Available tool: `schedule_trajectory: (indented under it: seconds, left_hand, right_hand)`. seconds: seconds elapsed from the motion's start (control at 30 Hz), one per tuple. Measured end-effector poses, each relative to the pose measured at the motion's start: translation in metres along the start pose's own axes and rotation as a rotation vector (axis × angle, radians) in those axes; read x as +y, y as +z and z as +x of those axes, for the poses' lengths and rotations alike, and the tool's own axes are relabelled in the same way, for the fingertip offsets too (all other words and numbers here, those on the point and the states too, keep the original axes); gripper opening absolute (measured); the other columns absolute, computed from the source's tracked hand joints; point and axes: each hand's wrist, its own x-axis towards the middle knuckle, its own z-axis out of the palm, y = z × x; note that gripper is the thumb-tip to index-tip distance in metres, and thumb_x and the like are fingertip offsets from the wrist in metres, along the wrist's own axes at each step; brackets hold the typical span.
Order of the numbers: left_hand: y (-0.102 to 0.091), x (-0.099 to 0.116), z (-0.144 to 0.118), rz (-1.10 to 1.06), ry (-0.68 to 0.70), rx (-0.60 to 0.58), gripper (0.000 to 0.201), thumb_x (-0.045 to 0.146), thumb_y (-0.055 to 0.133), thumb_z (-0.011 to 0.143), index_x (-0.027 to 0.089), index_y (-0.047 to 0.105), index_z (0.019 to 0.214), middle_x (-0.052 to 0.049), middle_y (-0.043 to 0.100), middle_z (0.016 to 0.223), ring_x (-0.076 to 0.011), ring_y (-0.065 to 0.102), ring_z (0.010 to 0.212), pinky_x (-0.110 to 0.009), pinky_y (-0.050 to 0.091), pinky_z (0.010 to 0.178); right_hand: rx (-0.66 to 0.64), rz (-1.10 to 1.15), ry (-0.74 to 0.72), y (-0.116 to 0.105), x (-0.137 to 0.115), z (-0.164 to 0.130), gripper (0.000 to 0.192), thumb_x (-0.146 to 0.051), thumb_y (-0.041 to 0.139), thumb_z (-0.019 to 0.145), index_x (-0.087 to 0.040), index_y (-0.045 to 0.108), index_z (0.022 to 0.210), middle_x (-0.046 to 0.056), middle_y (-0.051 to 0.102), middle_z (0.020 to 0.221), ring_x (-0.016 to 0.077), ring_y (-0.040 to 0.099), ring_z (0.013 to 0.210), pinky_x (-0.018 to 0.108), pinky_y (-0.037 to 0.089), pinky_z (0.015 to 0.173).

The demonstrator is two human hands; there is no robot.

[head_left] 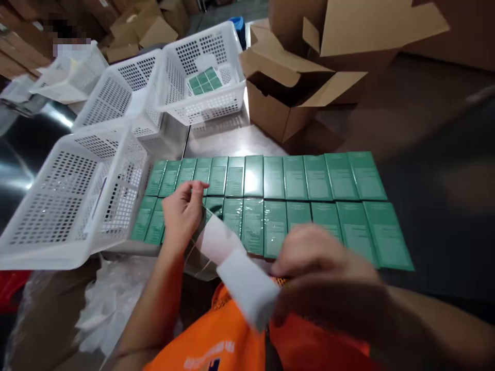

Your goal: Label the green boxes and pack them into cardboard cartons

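Note:
Two rows of glossy green boxes [274,178] lie side by side on the metal table. My left hand [183,208] is closed in a pinch above the left part of the rows, at the upper end of a pale strip that looks like a label strip [218,239]. The strip slants down to the right, and its white lower part [247,286] is blurred. My right hand [320,257], smeared by motion, closes around that lower end in front of the near row. Its fingertips are partly hidden. Both hands cover some of the near boxes.
White perforated baskets [77,193] stand at the left and back; one basket [209,111] holds a green-and-white pack [204,81]. Open cardboard boxes [286,116] sit at the back right. Crumpled clear plastic [112,299] hangs below the table's left edge. Another person is at the far left.

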Motion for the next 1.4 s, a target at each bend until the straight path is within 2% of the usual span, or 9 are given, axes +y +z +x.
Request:
schedule_trajectory:
  seconds: [0.07,0.13,0.23,0.3,0.5,0.73,0.9,1.17,1.4]
  left_hand:
    - [0.003,0.007,0.003,-0.151,0.037,-0.238,0.051,0.058,0.042,0.096,0.019,0.074,0.095,0.002,0.058,0.051,-0.0152,0.056,0.052,-0.026,0.039,0.058]
    - [0.008,0.017,0.004,-0.204,0.087,-0.411,0.051,0.059,0.044,0.095,0.018,0.073,0.100,-0.001,0.065,0.058,-0.0166,0.061,0.059,-0.027,0.043,0.061]
    - [0.017,0.029,0.009,-0.179,0.118,-0.546,0.049,0.058,0.049,0.093,0.018,0.072,0.108,-0.002,0.069,0.063,-0.0172,0.061,0.061,-0.026,0.042,0.058]
    - [0.022,0.033,0.013,-0.162,0.104,-0.597,0.046,0.058,0.052,0.091,0.018,0.072,0.104,-0.002,0.068,0.062,-0.0167,0.060,0.059,-0.026,0.040,0.057]
    - [0.039,0.027,0.028,-0.045,0.060,-0.638,0.034,0.049,0.055,0.088,0.019,0.064,0.076,0.000,0.064,0.060,-0.0150,0.052,0.057,-0.026,0.035,0.058]
    - [0.063,0.018,0.032,-0.022,-0.014,-0.670,0.034,0.045,0.053,0.084,0.020,0.052,0.062,0.004,0.044,0.053,-0.0126,0.037,0.053,-0.027,0.026,0.054]
    - [0.068,0.018,0.032,0.014,-0.069,-0.699,0.035,0.045,0.052,0.082,0.020,0.049,0.057,0.004,0.041,0.051,-0.0121,0.034,0.051,-0.027,0.024,0.052]
    - [0.072,0.021,0.036,0.123,-0.059,-0.705,0.034,0.042,0.052,0.082,0.021,0.050,0.055,0.003,0.046,0.050,-0.0134,0.040,0.051,-0.029,0.026,0.054]
    - [0.072,0.022,0.039,0.113,-0.041,-0.715,0.034,0.039,0.054,0.082,0.022,0.048,0.053,0.003,0.043,0.049,-0.0141,0.038,0.051,-0.029,0.025,0.054]
  right_hand:
    - [-0.056,0.087,0.057,-0.025,0.021,0.028,0.011,-0.020,0.070,0.088,-0.027,0.074,0.080,0.000,0.072,0.086,0.0161,0.067,0.083,0.029,0.054,0.073]
    - [-0.048,0.136,0.226,-0.038,0.050,0.056,0.007,-0.028,0.075,0.083,-0.023,0.073,0.079,0.000,0.071,0.077,0.0153,0.065,0.075,0.029,0.051,0.067]
    - [-0.072,0.272,0.482,-0.037,0.091,0.086,0.023,-0.040,0.082,0.073,-0.020,0.073,0.075,0.000,0.069,0.070,0.0143,0.061,0.064,0.028,0.047,0.057]
    - [-0.107,0.361,0.563,-0.029,0.110,0.097,0.028,-0.043,0.086,0.067,-0.019,0.073,0.073,0.001,0.068,0.069,0.0140,0.060,0.063,0.028,0.047,0.057]
    - [-0.136,0.452,0.688,-0.009,0.143,0.107,0.027,-0.036,0.087,0.062,-0.017,0.074,0.074,0.001,0.068,0.069,0.0114,0.055,0.061,0.026,0.042,0.054]
    - [-0.207,0.067,0.590,0.010,0.177,0.109,0.017,-0.029,0.081,0.071,-0.016,0.073,0.080,-0.001,0.067,0.068,0.0118,0.056,0.061,0.026,0.037,0.056]
    - [-0.200,0.048,0.596,0.018,0.178,0.102,0.030,-0.020,0.080,0.073,-0.019,0.062,0.097,-0.005,0.069,0.070,0.0122,0.060,0.062,0.025,0.040,0.061]
    - [-0.179,0.007,0.563,0.019,0.178,0.096,0.029,-0.020,0.077,0.075,-0.021,0.057,0.096,-0.005,0.068,0.070,0.0130,0.060,0.063,0.026,0.039,0.062]
    - [-0.191,-0.005,0.554,0.020,0.178,0.095,0.030,-0.022,0.076,0.076,-0.022,0.056,0.097,-0.004,0.068,0.073,0.0141,0.061,0.064,0.026,0.039,0.061]
